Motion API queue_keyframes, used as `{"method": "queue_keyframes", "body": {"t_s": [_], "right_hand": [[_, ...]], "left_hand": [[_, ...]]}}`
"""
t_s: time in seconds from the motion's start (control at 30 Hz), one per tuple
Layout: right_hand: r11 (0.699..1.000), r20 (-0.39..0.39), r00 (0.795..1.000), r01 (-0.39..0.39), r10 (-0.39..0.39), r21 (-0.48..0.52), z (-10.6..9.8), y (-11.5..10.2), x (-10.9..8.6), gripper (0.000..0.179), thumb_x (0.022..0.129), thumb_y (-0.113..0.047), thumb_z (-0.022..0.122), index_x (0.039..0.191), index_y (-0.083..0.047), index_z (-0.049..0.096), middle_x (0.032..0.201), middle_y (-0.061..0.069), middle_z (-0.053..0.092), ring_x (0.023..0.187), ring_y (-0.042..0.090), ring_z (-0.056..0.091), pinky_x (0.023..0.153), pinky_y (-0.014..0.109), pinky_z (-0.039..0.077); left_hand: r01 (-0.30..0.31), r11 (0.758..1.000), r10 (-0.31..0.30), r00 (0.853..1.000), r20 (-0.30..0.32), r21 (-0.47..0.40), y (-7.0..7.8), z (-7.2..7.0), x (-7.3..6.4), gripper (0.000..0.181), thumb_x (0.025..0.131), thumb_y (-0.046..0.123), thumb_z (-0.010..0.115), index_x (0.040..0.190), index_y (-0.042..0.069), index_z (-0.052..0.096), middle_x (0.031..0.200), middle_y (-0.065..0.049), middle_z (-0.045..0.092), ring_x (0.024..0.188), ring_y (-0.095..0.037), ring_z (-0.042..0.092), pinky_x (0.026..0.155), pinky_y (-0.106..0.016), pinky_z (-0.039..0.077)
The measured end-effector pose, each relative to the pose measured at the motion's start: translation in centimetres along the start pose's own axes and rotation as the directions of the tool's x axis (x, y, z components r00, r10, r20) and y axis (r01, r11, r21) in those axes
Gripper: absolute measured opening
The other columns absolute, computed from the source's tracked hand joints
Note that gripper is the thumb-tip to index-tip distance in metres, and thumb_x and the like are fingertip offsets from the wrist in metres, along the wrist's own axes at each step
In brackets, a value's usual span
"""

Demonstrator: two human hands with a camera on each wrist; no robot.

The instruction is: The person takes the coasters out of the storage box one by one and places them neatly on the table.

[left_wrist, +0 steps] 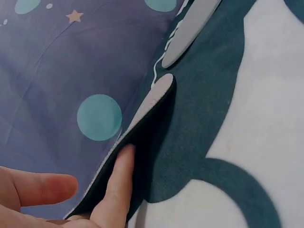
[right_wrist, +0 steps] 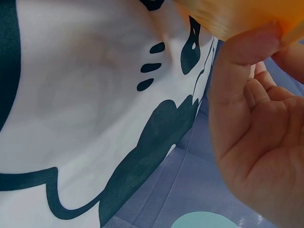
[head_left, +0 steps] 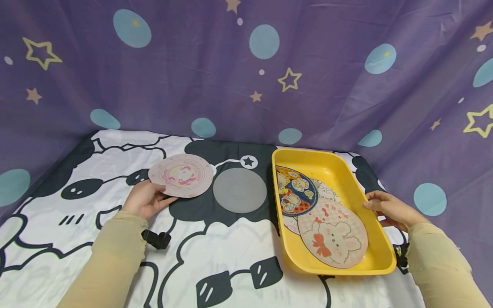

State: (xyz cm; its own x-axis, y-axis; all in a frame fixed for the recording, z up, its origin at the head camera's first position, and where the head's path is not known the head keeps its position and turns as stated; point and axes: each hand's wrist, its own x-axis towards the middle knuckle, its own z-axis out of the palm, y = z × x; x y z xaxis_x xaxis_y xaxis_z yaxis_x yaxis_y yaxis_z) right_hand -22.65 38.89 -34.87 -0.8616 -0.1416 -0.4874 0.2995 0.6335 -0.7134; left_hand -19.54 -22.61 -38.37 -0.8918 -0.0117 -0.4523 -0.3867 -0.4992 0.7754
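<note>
On the left in the head view, my left hand (head_left: 148, 199) holds a thin round pink mat (head_left: 187, 175) by its near-left edge, thumb above and fingers beneath. The left wrist view shows the mat's dark underside (left_wrist: 137, 154) tilted up off the cloth, with a finger against it. Beside it lies a flat grey disc (head_left: 239, 190). My right hand (head_left: 393, 209) grips the right rim of a yellow tray (head_left: 379, 252), fingers outside the wall. Inside are several round printed mats, among them a bunny mat (head_left: 335, 235) on top and a blue-and-orange mat (head_left: 296, 190).
A white cloth with black cartoon drawings (head_left: 246, 252) covers the table. Behind it and at both sides hangs a purple curtain (head_left: 215, 77) with stars and dots. The tray stands on the right, close to the grey disc.
</note>
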Motion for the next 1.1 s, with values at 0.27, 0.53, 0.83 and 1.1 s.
{"method": "queue_keyframes", "body": {"t_s": [0.27, 0.53, 0.83, 1.1], "right_hand": [[1.0, 0.002, 1.0, -0.003, 0.003, 0.002, 0.0, 0.0, 0.0, 0.041, 0.102, -0.029, 0.056, 0.127, 0.0, 0.041, 0.094, -0.002, 0.059, 0.081, 0.014, 0.057, 0.071, 0.031, 0.059], [1.0, 0.008, 1.0, 0.0, 0.0, 0.003, -0.1, 0.1, 0.1, 0.04, 0.102, -0.03, 0.055, 0.126, -0.001, 0.041, 0.094, -0.003, 0.058, 0.081, 0.013, 0.057, 0.07, 0.03, 0.059], [1.0, 0.009, 1.0, 0.001, -0.001, -0.001, -0.1, 0.2, 0.2, 0.041, 0.102, -0.03, 0.055, 0.127, -0.001, 0.041, 0.095, -0.003, 0.059, 0.082, 0.013, 0.057, 0.071, 0.031, 0.059], [1.0, 0.012, 1.0, 0.004, -0.004, -0.001, -0.1, 0.2, 0.1, 0.041, 0.102, -0.03, 0.055, 0.127, -0.001, 0.041, 0.095, -0.004, 0.059, 0.081, 0.013, 0.057, 0.071, 0.031, 0.059]], "left_hand": [[-0.003, 1.0, 0.004, 0.999, -0.042, 0.024, 0.2, 0.6, -0.4, 0.062, 0.103, 0.002, 0.031, 0.16, 0.02, 0.016, 0.132, -0.002, 0.048, 0.11, -0.008, 0.061, 0.11, -0.041, 0.041], [-0.017, 1.0, 0.016, 1.0, -0.011, -0.006, 0.3, 1.0, -0.7, 0.059, 0.105, 0.006, 0.031, 0.16, 0.021, 0.017, 0.127, 0.002, 0.049, 0.118, -0.009, 0.052, 0.11, -0.043, 0.044], [-0.013, 0.997, 0.014, 1.0, 0.013, -0.08, 0.0, 1.1, -0.8, 0.062, 0.104, 0.001, 0.03, 0.16, 0.024, 0.015, 0.125, 0.004, 0.05, 0.12, -0.008, 0.049, 0.121, -0.05, 0.027], [-0.026, 0.996, 0.029, 0.999, 0.031, -0.081, -0.2, 1.5, -1.0, 0.06, 0.105, 0.003, 0.029, 0.16, 0.023, 0.014, 0.118, 0.006, 0.055, 0.124, -0.009, 0.047, 0.122, -0.052, 0.023]]}}
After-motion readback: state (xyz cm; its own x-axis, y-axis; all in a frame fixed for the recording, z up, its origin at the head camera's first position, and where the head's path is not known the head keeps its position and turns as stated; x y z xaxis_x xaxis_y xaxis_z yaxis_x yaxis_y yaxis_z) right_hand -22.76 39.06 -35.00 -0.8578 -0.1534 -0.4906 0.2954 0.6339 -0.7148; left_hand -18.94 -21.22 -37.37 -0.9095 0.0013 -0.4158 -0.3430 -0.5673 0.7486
